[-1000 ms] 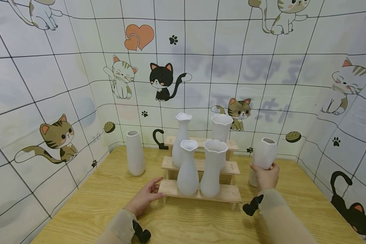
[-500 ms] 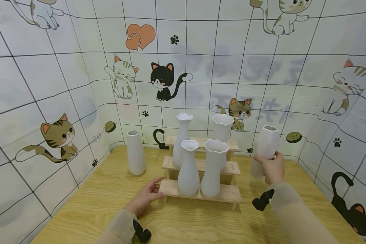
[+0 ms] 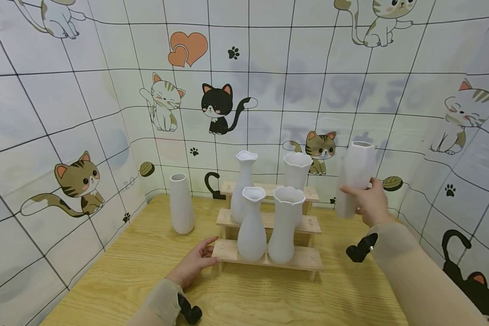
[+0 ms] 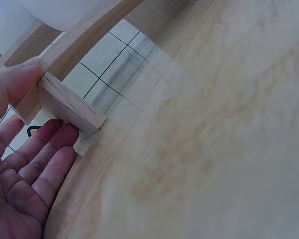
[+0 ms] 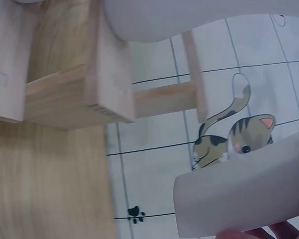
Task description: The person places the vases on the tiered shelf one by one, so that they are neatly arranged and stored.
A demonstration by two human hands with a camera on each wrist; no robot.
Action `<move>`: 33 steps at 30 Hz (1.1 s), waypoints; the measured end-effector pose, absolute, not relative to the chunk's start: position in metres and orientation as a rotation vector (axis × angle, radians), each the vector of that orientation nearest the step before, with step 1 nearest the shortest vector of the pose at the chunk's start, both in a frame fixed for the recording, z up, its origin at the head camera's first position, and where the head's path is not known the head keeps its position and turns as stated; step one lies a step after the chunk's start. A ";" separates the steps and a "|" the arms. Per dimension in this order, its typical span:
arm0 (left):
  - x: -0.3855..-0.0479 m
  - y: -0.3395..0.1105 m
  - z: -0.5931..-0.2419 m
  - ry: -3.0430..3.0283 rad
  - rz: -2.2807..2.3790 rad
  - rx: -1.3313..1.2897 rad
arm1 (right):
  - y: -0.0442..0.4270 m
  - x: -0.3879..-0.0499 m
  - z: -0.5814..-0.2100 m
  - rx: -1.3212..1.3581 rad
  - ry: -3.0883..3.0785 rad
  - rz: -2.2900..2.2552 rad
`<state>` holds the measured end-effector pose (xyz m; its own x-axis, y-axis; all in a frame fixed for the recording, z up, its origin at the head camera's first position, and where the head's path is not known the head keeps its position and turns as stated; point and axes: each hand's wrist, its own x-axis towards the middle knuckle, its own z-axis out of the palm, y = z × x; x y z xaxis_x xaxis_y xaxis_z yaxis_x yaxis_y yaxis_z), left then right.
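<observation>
On the right, my right hand [image 3: 372, 201] grips a white vase [image 3: 356, 165] around its lower part and holds it raised off the table, almost upright. The right wrist view shows the vase's base [image 5: 204, 204], with fingertips [image 5: 284, 230] along its lower side. A stepped wooden stand [image 3: 305, 260] carries several white vases: a narrow-necked one [image 3: 251, 235] and a ruffled one [image 3: 283, 235] in front, two more behind. My left hand [image 3: 193, 265] holds the lowest step's left end; the left wrist view shows the thumb [image 4: 17, 82] on the board and fingers beside the leg [image 4: 72, 107].
Another white vase [image 3: 181, 206] stands upright on the wooden table [image 3: 146, 267], left of the stand. Behind and at both sides hang tiled-pattern wall sheets [image 3: 265, 90] printed with cats. Black devices [image 3: 189, 310] are strapped at both wrists.
My right hand has lifted its vase up from beside the stand and a little to the right, and the vase is more upright. My left hand and the stand stay in place.
</observation>
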<state>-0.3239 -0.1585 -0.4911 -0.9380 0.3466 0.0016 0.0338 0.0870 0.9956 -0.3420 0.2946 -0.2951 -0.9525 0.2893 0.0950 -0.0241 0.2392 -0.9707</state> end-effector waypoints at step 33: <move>-0.323 -0.158 -0.489 2.127 1.949 0.379 | 0.242 -0.382 -0.249 0.026 -2.325 1.892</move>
